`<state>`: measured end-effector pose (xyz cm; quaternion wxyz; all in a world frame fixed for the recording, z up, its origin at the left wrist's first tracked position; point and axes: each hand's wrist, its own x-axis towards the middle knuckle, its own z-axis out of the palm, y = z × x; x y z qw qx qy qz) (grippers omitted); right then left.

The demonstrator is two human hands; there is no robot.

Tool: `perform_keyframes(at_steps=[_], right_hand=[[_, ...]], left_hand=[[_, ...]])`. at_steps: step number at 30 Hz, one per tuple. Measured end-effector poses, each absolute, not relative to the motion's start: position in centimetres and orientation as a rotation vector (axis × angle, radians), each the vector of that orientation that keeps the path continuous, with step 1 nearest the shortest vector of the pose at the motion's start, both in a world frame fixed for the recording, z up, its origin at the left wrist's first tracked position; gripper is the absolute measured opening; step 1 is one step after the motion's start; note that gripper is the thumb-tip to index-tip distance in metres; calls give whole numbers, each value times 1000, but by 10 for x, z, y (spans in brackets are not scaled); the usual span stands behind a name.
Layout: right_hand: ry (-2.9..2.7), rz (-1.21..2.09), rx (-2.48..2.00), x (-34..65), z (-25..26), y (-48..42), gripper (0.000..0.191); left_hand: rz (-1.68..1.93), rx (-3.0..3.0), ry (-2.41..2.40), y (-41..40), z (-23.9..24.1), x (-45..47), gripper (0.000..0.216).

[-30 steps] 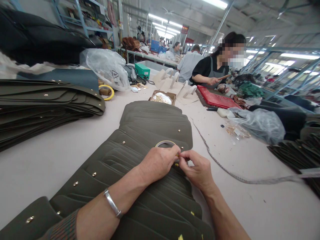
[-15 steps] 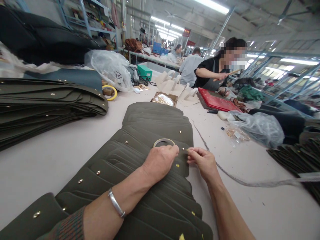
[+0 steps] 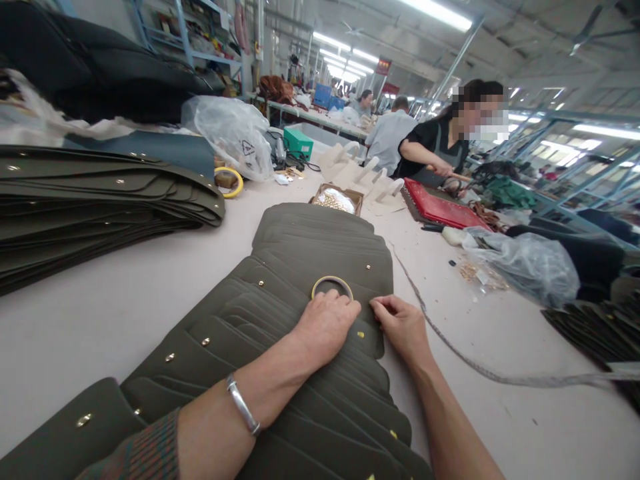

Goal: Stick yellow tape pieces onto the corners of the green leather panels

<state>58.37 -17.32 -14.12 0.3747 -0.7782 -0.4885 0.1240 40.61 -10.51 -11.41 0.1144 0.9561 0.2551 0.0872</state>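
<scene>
A long overlapping row of olive-green leather pieces with small gold studs lies on the white table in front of me. My left hand rests knuckles-up on one piece, fingers curled, just below a roll of tape lying flat. My right hand is beside it at the piece's right edge, thumb and fingers pinched together on the leather; anything small between them is hidden. A tiny yellow scrap sits between the two hands. A silver bracelet circles my left wrist.
A tall stack of the same leather pieces lies at the left. A box of gold hardware, plastic bags, a yellow tape roll and a braided cord lie around. A co-worker works on a red piece.
My hands were pinched together over the leather; they have parted and lowered. The left now lies on the piece and the right has settled at its edge.
</scene>
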Motion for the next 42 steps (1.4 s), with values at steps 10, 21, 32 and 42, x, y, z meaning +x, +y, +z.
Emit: perform_keyframes(at_steps=[10, 21, 32, 42], right_hand=[[-1276, 342, -1943, 585, -148, -177, 29], [-1146, 243, -2039, 582, -151, -170, 31], [-1237, 249, -1982, 576, -147, -185, 27], [-1247, 152, -2097, 573, -148, -170, 24]], left_hand=[[263, 2781, 747, -105, -116, 405, 20], [277, 2773, 741, -104, -117, 404, 21], [311, 2772, 744, -103, -119, 404, 19], [315, 2776, 749, -105, -118, 405, 20]])
